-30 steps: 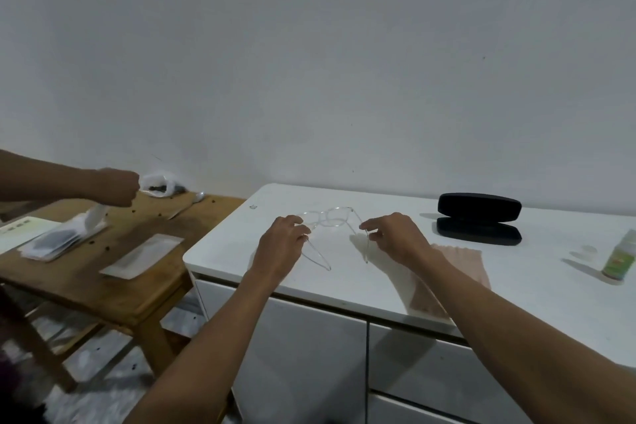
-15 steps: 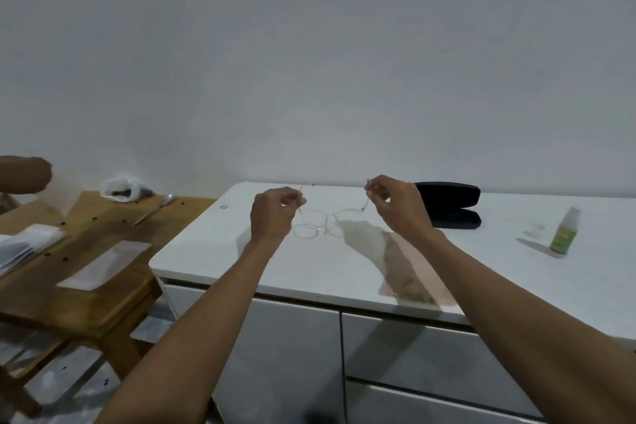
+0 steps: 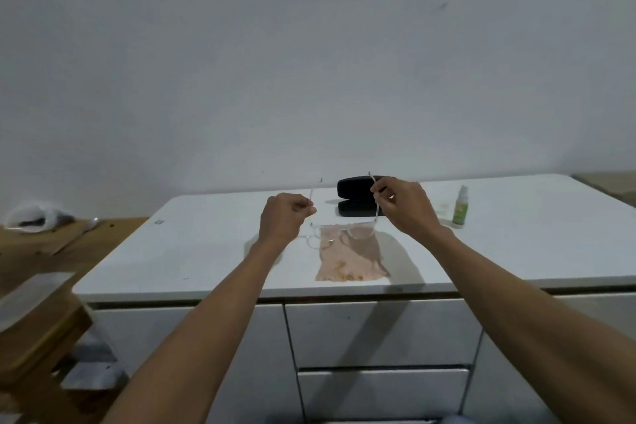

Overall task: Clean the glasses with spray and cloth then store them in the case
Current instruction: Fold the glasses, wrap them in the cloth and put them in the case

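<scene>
1. At the far left stands a wooden side table (image 3: 41,251), carrying a crumpled plastic bag (image 3: 29,218) and a spoon (image 3: 90,224) near its back edge.
2. The white table (image 3: 206,251) with drawer fronts below fills the middle and right of the view, set against a plain grey wall.
3. The left hand (image 3: 284,217) is raised above the white table, its fingers curled and pinching the left temple arm of the glasses (image 3: 339,234); the arm's tip points up past the knuckles.
4. The glasses have a clear frame and hang lenses-down between the two hands, above the far edge of the cloth; I cannot tell whether the lenses touch it.
5. The pinkish cloth (image 3: 351,262) lies flat on the white table, near its front edge, just below the glasses.
6. The black glasses case (image 3: 354,198) lies open behind the hands, partly hidden by the right hand.
7. The right hand (image 3: 406,206) pinches the right temple arm between thumb and fingers, held slightly higher than the left.
8. The small spray bottle (image 3: 460,206) with a green label stands upright to the right of the right hand, well apart from the cloth.
</scene>
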Tool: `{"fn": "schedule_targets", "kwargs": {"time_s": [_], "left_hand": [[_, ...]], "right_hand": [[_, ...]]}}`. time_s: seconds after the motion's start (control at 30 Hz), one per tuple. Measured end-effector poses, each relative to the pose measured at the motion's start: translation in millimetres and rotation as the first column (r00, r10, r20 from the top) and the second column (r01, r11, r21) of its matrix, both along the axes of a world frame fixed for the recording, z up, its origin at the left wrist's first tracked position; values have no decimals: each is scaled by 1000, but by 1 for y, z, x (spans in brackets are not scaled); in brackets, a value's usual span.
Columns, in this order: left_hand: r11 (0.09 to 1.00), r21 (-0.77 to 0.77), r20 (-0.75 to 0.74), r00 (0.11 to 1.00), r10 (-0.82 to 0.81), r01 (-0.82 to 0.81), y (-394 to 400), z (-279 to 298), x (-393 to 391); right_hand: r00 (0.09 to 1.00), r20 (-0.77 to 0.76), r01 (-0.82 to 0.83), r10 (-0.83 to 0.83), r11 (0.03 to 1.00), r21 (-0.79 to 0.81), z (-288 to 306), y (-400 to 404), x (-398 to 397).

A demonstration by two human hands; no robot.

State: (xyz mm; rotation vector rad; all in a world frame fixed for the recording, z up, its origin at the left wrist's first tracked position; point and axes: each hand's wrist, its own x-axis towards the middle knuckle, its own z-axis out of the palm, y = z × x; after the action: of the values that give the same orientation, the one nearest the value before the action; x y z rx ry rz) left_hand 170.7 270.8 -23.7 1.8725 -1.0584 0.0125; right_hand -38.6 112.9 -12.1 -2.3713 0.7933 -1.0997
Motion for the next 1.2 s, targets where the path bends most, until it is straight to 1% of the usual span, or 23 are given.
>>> {"fn": "schedule_targets", "kwargs": {"time_s": [0.23, 0.53, 0.67, 0.73, 0.83, 0.9, 0.97, 1.07, 1.2], "left_hand": [[1000, 16, 19, 1000, -15, 15, 6, -12, -6], [994, 57, 26, 995, -93, 91, 10, -12, -8], [977, 165, 92, 985, -149, 132, 18, -13, -5], [974, 186, 117, 981, -153, 130, 21, -16, -1], [974, 187, 70, 988, -139, 124, 19, -20, 8], [970, 210, 25, 991, -129, 121, 12, -22, 13], [965, 223, -34, 991, -133, 137, 2, -25, 17], [963, 204, -108, 982, -155, 175, -13, -26, 21], [955, 190, -212, 959, -189, 230, -34, -28, 27]], "right_hand": [[995, -95, -39, 41, 999, 18, -12, 1, -13], [991, -116, -68, 71, 997, 31, -13, -4, -21], [975, -197, -93, 107, 992, 80, -10, -11, -28], [969, -228, -77, 98, 992, 98, -13, -19, -29], [966, -245, -43, 85, 984, 172, -20, -34, -25], [955, -273, -51, 117, 970, 236, -22, -42, -19], [942, -302, -69, 147, 965, 253, -25, -47, -10], [921, -344, -88, 183, 958, 274, -31, -53, 7], [898, -396, -82, 192, 957, 277, -34, -62, 25]]}}
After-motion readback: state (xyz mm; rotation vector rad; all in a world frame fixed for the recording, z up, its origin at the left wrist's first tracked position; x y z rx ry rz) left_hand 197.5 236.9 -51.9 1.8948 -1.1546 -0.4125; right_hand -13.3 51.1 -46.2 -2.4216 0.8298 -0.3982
